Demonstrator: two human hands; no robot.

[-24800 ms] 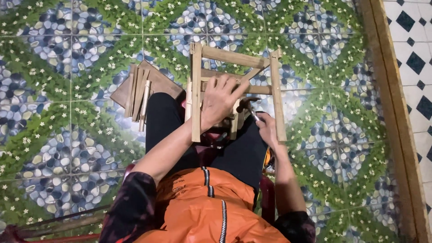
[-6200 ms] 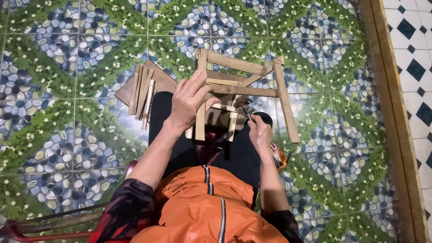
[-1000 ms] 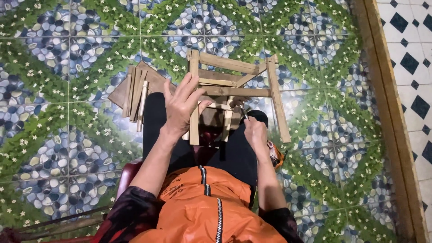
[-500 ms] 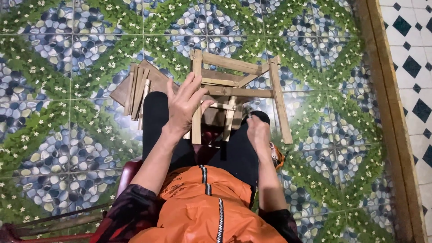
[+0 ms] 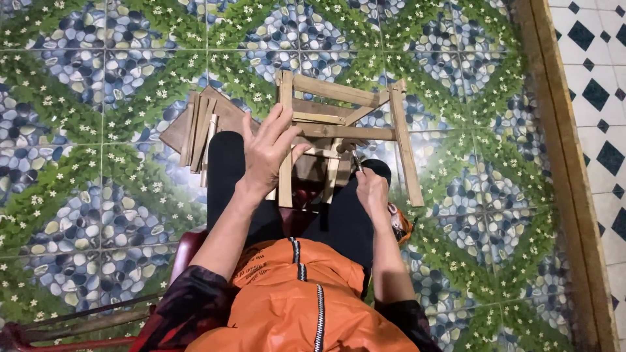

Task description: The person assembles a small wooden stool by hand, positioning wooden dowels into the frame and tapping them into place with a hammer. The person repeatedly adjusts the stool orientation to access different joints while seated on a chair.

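A small wooden frame [image 5: 345,120] made of nailed slats rests across my knees, over the patterned tile floor. My left hand [image 5: 268,151] lies flat on the frame's left upright slat, fingers spread, pressing it down. My right hand [image 5: 370,189] sits by the frame's lower middle, fingers closed around a thin metal tool [image 5: 357,160] whose tip points up at a short slat. I am seated in black trousers and an orange zipped top.
A stack of loose wooden slats and boards [image 5: 199,127] lies on the floor to the left of my left knee. A wooden threshold strip [image 5: 561,150] runs down the right, with black-and-white tiles beyond. A dark red chair edge [image 5: 189,248] shows under me.
Compared with a second ago the hands and frame are nearly unchanged; the view has shifted slightly. Much earlier my left hand gripped the frame's middle, now it rests on the left slat.
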